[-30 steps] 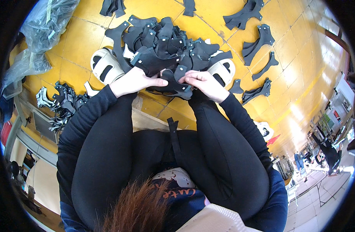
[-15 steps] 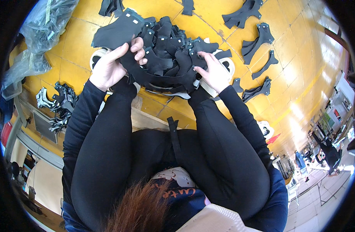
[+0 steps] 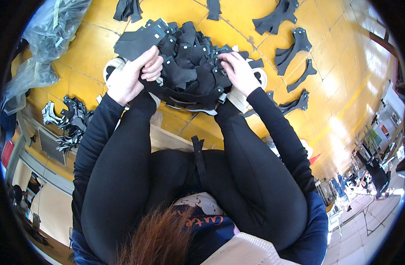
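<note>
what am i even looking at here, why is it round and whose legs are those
The picture comes from a wide fisheye camera on a person's head, looking down, so it bends into a circle. The legs in black are that person's own, squatting over a yellow tiled floor. The left hand and right hand both grip a pile of black cut fabric pieces. More black pieces lie spread on the floor to the right, another heap to the left, and a clear plastic bag at upper left.

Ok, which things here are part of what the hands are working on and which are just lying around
In hand:
- heaped bundle of black cut fabric pieces
- left hand, right hand, both gripping it

Lying about:
- single black shaped pieces on the yellow tiled floor
- clear plastic bag
- small black pile
</note>
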A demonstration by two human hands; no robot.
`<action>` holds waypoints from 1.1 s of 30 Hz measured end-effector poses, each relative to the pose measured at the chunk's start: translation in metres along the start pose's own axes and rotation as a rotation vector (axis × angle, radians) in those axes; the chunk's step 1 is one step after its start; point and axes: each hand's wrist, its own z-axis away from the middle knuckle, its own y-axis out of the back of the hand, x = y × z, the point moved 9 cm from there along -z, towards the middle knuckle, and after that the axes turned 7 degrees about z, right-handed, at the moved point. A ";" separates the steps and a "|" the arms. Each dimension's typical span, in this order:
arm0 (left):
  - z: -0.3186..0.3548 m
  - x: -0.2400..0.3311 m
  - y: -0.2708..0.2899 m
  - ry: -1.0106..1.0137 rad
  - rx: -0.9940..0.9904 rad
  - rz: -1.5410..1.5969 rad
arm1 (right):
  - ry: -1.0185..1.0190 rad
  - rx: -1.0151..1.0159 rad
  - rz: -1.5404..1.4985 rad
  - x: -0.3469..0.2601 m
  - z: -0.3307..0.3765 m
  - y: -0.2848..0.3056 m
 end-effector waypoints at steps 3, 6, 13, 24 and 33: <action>0.001 0.001 -0.002 -0.002 0.061 -0.044 | 0.077 0.014 0.177 0.005 -0.009 -0.006; 0.004 0.000 0.002 0.020 0.102 -0.088 | 0.123 -0.012 0.213 -0.003 -0.018 -0.007; 0.000 -0.006 0.000 0.067 0.136 -0.130 | -0.035 -0.227 0.153 0.031 -0.031 -0.031; -0.001 -0.005 0.002 0.047 0.129 -0.125 | 0.082 -0.376 0.189 0.019 -0.045 -0.026; -0.002 -0.009 0.003 0.064 0.152 -0.146 | -0.196 -0.438 -0.077 0.039 -0.034 -0.034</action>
